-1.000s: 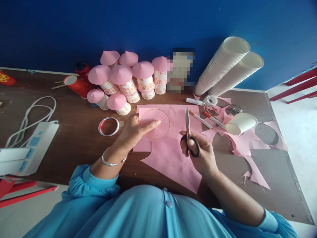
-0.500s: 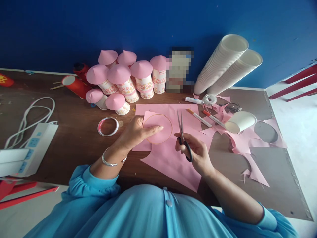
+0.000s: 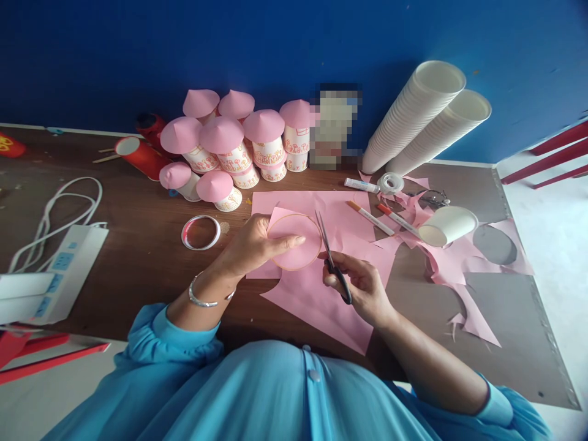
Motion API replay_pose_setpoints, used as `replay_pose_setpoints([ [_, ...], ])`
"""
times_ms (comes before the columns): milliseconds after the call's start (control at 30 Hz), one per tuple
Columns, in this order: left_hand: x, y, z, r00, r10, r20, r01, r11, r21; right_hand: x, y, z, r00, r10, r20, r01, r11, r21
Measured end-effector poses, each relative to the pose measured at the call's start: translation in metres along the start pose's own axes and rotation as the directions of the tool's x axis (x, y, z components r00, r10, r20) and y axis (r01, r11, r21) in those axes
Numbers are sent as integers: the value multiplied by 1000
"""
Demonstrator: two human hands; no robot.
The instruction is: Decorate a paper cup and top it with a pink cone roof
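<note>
My left hand point(image 3: 250, 245) pinches a pink paper sheet point(image 3: 316, 288) by the part that bears a drawn circle point(image 3: 296, 242), lifted slightly off the brown table point(image 3: 138, 245). My right hand point(image 3: 362, 288) grips black-handled scissors point(image 3: 331, 257). Their blades point up and left, with the tips at the circle's right edge. Both hands are closed round what they hold.
Several paper cups with pink cone lids point(image 3: 229, 144) stand behind the sheet. Two leaning stacks of white cups point(image 3: 422, 116) are at the back right. Tape rolls point(image 3: 201, 233), markers point(image 3: 370, 217), a lying cup point(image 3: 448, 225) and pink offcuts point(image 3: 463, 263) lie around. A power strip point(image 3: 64, 269) sits left.
The scissors have moved left from beside the sheet to the circle's right edge. My left hand has lifted the circled part of the paper a little.
</note>
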State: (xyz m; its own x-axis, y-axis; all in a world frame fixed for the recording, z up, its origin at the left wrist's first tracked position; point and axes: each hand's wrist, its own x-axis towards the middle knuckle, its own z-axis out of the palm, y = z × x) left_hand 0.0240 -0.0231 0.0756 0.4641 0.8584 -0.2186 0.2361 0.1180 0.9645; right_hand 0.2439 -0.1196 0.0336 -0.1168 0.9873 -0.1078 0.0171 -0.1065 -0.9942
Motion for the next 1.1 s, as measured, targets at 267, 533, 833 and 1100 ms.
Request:
replay_pose_setpoints([
  [267,0,1,1,1000,13,6,-13,1000,-1,-1,2,-1,1000,4,-5,-4,1000,-7],
  [533,0,-2,0,1000,-16,18,16,1000,27,-1,2,0,1000,12,-5,-12,1000,-4],
  [833,1,2,1,1000,8,26,-8,1000,-9,-3,3,0,1000,28,-8,-28,1000,-1],
  [1100,0,6,2,1000,1,0,-1,1000,3,-2,0,1,998,55,-3,-55,998,36],
])
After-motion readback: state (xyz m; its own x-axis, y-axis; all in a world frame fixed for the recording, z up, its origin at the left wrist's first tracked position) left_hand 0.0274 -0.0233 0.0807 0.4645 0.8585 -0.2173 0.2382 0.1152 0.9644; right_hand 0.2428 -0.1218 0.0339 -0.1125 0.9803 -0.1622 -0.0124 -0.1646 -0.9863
